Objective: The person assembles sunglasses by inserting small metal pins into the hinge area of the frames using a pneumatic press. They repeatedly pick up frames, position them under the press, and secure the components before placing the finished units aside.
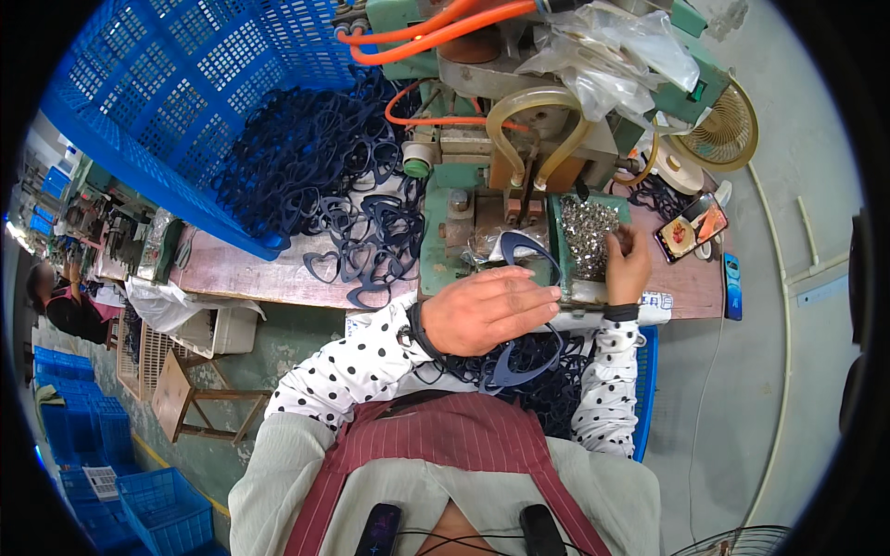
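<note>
My left hand holds a dark blue heart-shaped plastic frame in front of the green press machine. The frame's upper loop shows above my fingers and its lower point hangs toward my lap. My right hand reaches into a small green tray of shiny metal bits at the machine's right side, fingers curled on the pile; what they hold is too small to see. More dark blue frames lie heaped in my lap.
A tipped blue plastic crate spills a pile of dark blue frames onto the wooden bench. Orange hoses, a clear plastic bag, a small fan and a phone surround the machine. Another person sits far left.
</note>
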A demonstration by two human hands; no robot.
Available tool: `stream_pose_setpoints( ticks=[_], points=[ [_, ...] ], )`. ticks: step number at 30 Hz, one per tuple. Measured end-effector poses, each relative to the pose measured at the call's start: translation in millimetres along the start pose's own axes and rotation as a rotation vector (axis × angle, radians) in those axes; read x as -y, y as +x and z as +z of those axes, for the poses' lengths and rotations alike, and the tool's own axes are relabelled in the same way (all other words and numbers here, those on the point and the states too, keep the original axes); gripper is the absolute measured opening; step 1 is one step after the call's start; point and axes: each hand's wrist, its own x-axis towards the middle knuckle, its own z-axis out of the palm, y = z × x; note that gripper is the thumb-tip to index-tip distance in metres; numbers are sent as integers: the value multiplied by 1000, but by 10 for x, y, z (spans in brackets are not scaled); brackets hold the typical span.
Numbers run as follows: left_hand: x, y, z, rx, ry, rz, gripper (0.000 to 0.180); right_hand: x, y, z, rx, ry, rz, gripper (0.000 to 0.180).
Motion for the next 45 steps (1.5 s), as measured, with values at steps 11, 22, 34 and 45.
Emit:
stream_pose_setpoints(
  ticks=[11, 22, 34, 45],
  points=[
    [-6, -5, 5, -50, -65, -38, 37, -176, -100, -78, 196, -473, -281, 15],
    [126, -975, -294, -282, 527, -421, 21, -243, -124, -15, 7, -160, -82, 10],
    [1037, -2155, -1249, 616, 834, -587, 39, -102, -181, 81, -45, 57, 54, 5],
    [1321, -1808, -1663, 170, 686, -949, 48, 62, -162, 51, -42, 76, 29, 6]
  ],
)
